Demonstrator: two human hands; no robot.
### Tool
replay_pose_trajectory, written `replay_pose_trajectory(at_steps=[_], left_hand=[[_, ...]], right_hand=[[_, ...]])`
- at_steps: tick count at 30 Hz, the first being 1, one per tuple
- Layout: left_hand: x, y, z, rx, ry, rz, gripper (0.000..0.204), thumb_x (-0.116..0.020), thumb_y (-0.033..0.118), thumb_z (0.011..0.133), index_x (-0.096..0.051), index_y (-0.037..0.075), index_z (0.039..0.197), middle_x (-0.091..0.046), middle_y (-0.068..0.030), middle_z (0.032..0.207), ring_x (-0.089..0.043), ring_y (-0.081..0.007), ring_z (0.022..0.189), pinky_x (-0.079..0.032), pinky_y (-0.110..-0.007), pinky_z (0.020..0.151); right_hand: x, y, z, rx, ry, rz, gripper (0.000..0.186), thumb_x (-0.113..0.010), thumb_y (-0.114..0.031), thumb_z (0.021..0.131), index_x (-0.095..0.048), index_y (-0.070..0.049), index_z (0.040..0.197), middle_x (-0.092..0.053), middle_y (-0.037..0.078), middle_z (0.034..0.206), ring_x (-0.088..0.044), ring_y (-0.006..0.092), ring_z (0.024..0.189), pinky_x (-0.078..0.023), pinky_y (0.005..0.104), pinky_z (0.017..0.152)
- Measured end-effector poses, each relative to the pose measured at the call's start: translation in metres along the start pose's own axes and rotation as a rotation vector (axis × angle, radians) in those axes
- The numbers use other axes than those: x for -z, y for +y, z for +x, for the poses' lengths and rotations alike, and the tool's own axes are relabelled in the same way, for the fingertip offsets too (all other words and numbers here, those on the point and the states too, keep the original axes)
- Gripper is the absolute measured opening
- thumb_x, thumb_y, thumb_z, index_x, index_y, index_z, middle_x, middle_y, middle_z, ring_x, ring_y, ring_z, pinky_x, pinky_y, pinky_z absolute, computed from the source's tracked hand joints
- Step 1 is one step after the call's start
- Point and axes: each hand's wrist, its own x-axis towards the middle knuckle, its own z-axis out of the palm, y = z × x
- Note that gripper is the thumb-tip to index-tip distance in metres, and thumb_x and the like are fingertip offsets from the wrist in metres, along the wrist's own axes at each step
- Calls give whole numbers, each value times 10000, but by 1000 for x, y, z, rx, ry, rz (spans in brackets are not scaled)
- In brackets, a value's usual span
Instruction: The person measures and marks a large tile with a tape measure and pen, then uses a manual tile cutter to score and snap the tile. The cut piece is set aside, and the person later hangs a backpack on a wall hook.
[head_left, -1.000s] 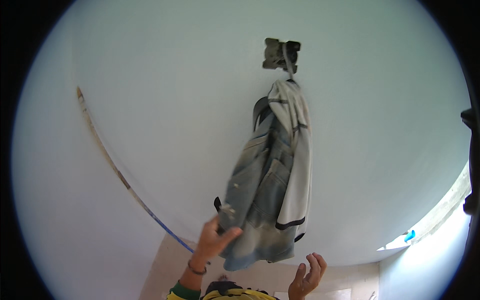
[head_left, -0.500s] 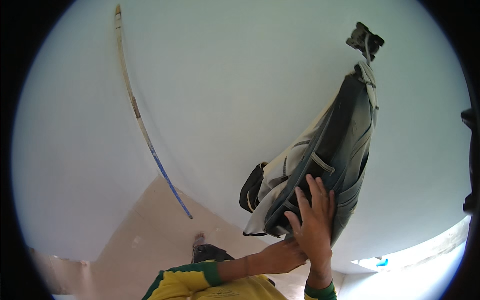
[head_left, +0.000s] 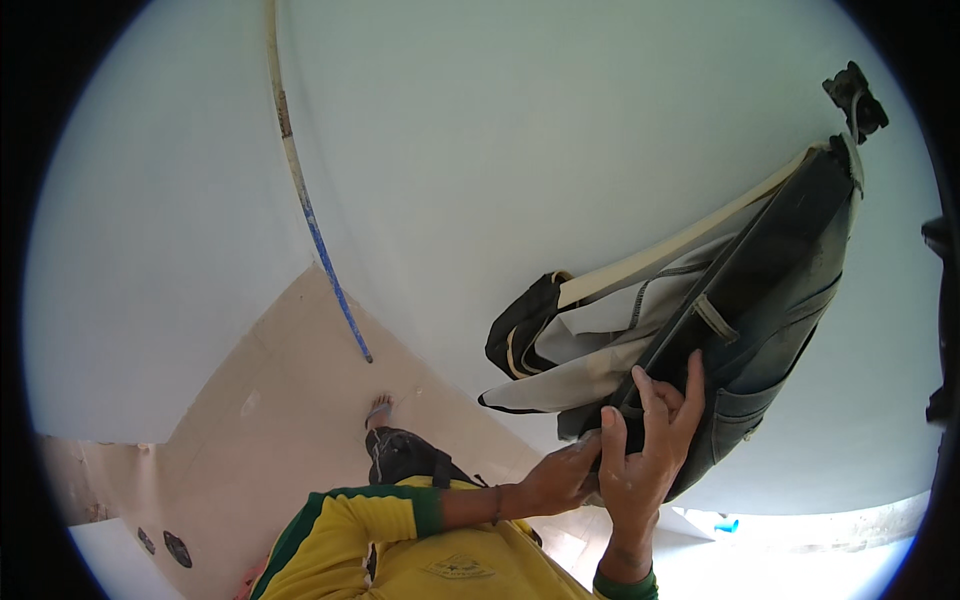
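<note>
A pair of dark faded jeans [head_left: 790, 235] hangs by its upper end from a dark hook fitting [head_left: 857, 103] on the wall. Pale lining and a belt loop show, and the lower end is pulled toward me. My left hand [head_left: 562, 480] is closed at the lower edge of the jeans, its fingertips partly hidden by the cloth and the other hand. My right hand [head_left: 645, 455] lies against the dark denim below the belt loop, fingers spread and thumb raised. Left of the jeans hangs a black and cream looped piece of cloth [head_left: 522, 325].
A long pole [head_left: 310, 215], wooden above and blue below, leans on the pale wall [head_left: 450, 150] at the left. My sandalled foot [head_left: 379, 408] stands on the beige floor [head_left: 250, 440]. A pair of dark slippers [head_left: 177, 548] lies lower left. Bright light comes from the lower right.
The view has shifted, so the hook and jeans appear farther right and the pole higher. The jeans look more slanted and spread. My right hand's fingers have bent and shifted on the denim.
</note>
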Motion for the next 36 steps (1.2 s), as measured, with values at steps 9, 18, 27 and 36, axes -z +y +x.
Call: replay_pose_trajectory(at_steps=[9,18,27,36], left_hand=[[-1,-35,-2,-373,-210,495,477,-626,271,937,-539,24,1336,-563,-182,1332,-572,-332,1178,-444,-454,1031],[116,-58,-1,-541,279,838,349,-729,93,820,-690,99,1166,-656,-83,1211,-632,-260,1076,-543,-395,910],[112,9,43,-588,343,623,535,-678,248,912,-547,34,1385,-559,-178,1358,-556,-314,1243,-438,-420,1055],[101,63,58,-222,202,125,864,-600,568,949,-349,-44,1505,-478,-211,1453,-484,-331,1327,-355,-418,1124]], right_hand=[[-40,18,-3,263,-386,-341,442,-673,-233,869,-639,-74,1279,-598,147,1322,-464,271,1376,-247,501,1191],[-25,104,-22,413,-470,-583,387,-584,-157,869,-656,-64,1238,-679,94,1043,-536,224,1287,-274,439,1194],[-15,103,-30,636,-383,-235,272,-688,-138,795,-728,-108,1062,-692,29,1030,-600,195,1201,-418,447,1118],[-12,59,-88,551,195,105,205,-725,-108,805,-710,-78,1007,-671,71,1123,-654,227,1088,-529,382,979]])
